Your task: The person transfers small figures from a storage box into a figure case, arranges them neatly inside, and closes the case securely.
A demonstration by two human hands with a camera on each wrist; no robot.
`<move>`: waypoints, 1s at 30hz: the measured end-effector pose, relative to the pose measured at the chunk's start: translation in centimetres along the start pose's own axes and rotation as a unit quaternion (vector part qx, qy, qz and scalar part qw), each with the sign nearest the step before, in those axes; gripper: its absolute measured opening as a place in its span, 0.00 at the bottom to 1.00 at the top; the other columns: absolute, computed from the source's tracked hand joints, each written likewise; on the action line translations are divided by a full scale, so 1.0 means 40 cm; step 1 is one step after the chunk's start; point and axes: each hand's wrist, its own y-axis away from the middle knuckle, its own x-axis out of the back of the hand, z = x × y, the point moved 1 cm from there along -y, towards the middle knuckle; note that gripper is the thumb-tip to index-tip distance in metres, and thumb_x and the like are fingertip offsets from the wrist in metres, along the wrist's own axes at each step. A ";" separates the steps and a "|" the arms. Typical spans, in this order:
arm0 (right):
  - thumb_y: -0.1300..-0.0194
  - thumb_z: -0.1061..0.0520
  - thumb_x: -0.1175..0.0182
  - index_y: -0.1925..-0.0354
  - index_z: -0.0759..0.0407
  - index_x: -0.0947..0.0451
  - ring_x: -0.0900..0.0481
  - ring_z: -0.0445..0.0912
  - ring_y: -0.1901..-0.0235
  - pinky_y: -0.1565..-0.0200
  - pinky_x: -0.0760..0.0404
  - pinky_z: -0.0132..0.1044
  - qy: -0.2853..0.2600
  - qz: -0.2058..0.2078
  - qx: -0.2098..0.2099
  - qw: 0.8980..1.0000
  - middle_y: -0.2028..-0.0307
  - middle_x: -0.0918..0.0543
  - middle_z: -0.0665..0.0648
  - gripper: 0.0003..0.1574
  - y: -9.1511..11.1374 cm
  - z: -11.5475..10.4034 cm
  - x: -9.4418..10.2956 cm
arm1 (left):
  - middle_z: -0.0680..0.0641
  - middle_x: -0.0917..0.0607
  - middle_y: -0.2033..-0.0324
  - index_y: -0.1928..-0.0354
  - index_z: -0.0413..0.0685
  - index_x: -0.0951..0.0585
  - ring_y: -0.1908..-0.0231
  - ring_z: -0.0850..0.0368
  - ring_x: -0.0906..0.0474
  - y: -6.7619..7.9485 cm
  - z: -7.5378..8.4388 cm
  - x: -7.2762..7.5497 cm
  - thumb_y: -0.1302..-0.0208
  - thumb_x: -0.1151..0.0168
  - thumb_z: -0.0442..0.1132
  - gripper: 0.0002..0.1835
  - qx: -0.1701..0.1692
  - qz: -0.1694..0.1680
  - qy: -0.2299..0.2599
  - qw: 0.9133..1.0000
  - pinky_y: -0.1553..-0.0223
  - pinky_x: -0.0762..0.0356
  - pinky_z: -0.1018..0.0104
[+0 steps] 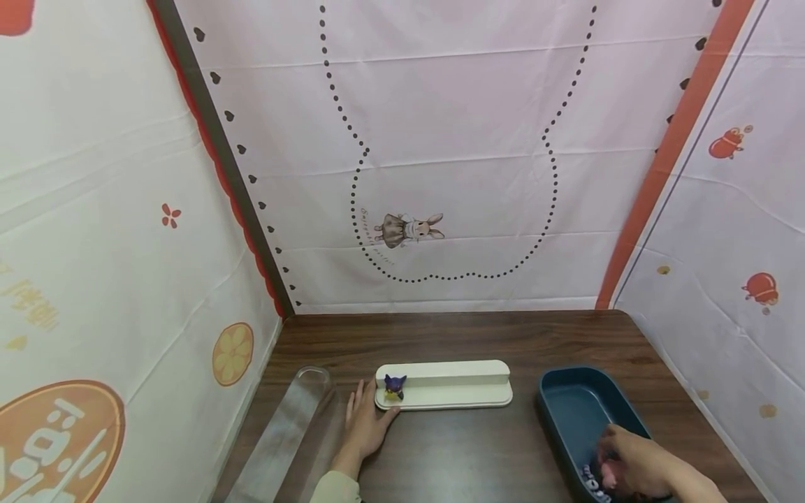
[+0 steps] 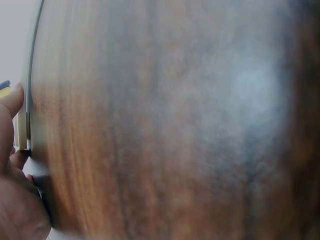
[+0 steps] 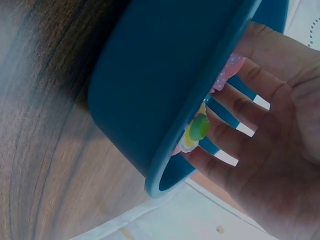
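Apparently steadying the white stand (image 1: pixel 455 398).
I see left hand (image 1: pixel 367 425) splayed against it; right hand (image 1: pixel 638 461) inside bin (image 1: pixel 575 406) rightward, grip: can't tell.

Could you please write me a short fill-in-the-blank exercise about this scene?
1. In the head view, the purple figure sits near the ____ end of the white holder.
2. The hand reaching into the blue bin is the person's ____ hand.
3. The brown table has a surface patterned with ____ grain.

Missing words: left; right; wood.
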 end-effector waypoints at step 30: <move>0.40 0.66 0.34 0.57 0.56 0.19 0.26 0.36 0.68 0.69 0.26 0.30 -0.067 -0.015 0.017 0.997 0.66 0.20 0.51 0.13 0.012 -0.066 0.116 | 0.39 0.36 0.21 0.19 0.41 0.43 0.18 0.37 0.53 -0.003 -0.009 -0.004 0.33 0.32 0.56 0.49 0.000 -0.010 -0.009 1.000 0.18 0.62 0.39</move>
